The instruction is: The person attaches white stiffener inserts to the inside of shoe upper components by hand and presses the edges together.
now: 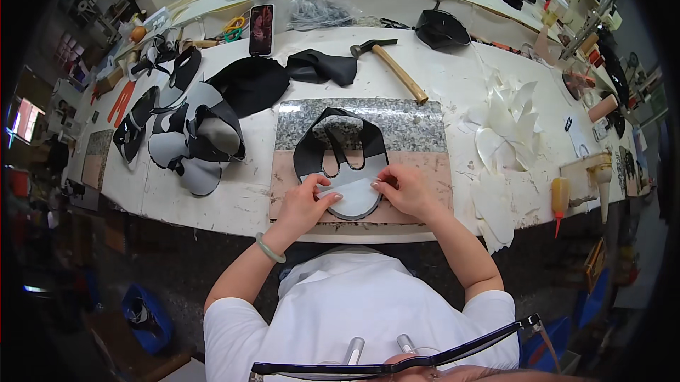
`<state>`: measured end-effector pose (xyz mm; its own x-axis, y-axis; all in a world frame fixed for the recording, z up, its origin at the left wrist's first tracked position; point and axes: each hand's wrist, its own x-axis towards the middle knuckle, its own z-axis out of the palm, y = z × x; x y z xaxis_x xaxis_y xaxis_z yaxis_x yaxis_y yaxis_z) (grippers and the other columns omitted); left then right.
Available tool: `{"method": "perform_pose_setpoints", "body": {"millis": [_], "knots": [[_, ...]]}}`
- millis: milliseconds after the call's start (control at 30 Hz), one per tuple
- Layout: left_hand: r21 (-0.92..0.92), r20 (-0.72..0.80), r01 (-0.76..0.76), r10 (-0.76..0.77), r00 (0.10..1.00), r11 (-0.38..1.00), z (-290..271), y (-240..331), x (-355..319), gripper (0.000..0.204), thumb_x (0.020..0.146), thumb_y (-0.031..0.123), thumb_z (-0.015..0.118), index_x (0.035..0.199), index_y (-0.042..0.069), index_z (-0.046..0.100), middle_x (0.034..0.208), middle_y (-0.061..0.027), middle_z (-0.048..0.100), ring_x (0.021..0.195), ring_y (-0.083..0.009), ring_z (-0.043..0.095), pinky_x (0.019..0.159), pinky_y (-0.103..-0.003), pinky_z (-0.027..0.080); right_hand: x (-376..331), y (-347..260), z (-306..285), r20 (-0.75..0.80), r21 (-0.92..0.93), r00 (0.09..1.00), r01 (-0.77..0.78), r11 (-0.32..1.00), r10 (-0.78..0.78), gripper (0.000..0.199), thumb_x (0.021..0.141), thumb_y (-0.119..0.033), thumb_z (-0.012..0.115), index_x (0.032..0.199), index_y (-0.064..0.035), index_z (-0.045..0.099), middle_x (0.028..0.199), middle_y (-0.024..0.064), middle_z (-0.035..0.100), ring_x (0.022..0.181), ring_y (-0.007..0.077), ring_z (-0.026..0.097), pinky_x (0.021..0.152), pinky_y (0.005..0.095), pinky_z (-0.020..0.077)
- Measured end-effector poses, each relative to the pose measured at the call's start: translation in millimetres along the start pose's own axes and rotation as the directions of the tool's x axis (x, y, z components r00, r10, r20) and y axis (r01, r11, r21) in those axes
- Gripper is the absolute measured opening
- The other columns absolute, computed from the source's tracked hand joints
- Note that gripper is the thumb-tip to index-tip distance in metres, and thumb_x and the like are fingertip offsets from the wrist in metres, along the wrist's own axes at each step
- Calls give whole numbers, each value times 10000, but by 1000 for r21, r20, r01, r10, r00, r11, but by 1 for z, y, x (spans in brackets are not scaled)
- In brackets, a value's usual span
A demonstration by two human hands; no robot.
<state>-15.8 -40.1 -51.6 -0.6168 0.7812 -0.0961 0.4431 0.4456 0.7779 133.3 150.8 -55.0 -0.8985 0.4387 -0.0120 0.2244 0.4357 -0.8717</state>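
Observation:
A black shoe upper (307, 155) with a grey lining lies opened out on a work board in front of me. Over its rounded toe end sits a thin white toe piece (358, 199). My left hand (303, 205) pinches the left edge of this piece between thumb and fingers. At the opposite edge, my right hand (404, 192) has its thumb and fingertips closed on the white piece. Both hands rest low over the upper, a short way apart. The upper's back loop points away from me.
The board has a speckled stone slab (411, 123) behind a pinkish sheet (432, 169). A hammer (400, 74) lies beyond it. More shoe uppers (205, 134) are heaped at left, white cut pieces (506, 127) at right. A phone (261, 30) stands at the back; a yellow glue bottle (560, 198) is far right.

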Motion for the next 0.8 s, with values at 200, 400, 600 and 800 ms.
{"method": "perform_pose_setpoints", "body": {"millis": [200, 400, 600, 800], "knots": [[4, 16, 36, -36, 999, 999, 1, 2, 3, 330, 770, 258, 748, 960, 37, 592, 646, -36, 564, 578, -111, 532, 552, -258, 449, 1, 12, 6, -69, -49, 989, 128, 991, -131, 135, 791, -110, 672, 835, -14, 587, 751, 129, 598, 668, 264, 580, 607, 345, 465], [48, 24, 20, -21, 999, 999, 1, 2, 5, 334, 768, 271, 746, 954, 43, 588, 651, -49, 570, 584, -132, 547, 559, -272, 457, 0, 11, 8, -58, -117, 984, 159, 980, -167, 144, 795, -133, 661, 831, -23, 575, 771, 131, 586, 698, 293, 582, 615, 371, 462], [106, -3, -51, 52, 999, 993, 3, 1, 4, 343, 769, 292, 735, 956, 54, 574, 651, -62, 571, 575, -191, 567, 557, -309, 467, -3, 12, 13, -76, -185, 970, 213, 959, -230, 128, 792, -130, 656, 840, -47, 571, 786, 116, 576, 696, 300, 576, 612, 385, 467], [414, 63, -137, 122, 991, 900, -7, 14, 3, 275, 755, 297, 718, 899, 104, 586, 985, -107, 616, 991, -263, 571, 771, -377, 455, -1, 6, 10, -140, -422, 939, 231, 876, -315, 169, 775, -165, 673, 861, -73, 560, 787, 103, 551, 715, 307, 576, 655, 405, 469]]}}
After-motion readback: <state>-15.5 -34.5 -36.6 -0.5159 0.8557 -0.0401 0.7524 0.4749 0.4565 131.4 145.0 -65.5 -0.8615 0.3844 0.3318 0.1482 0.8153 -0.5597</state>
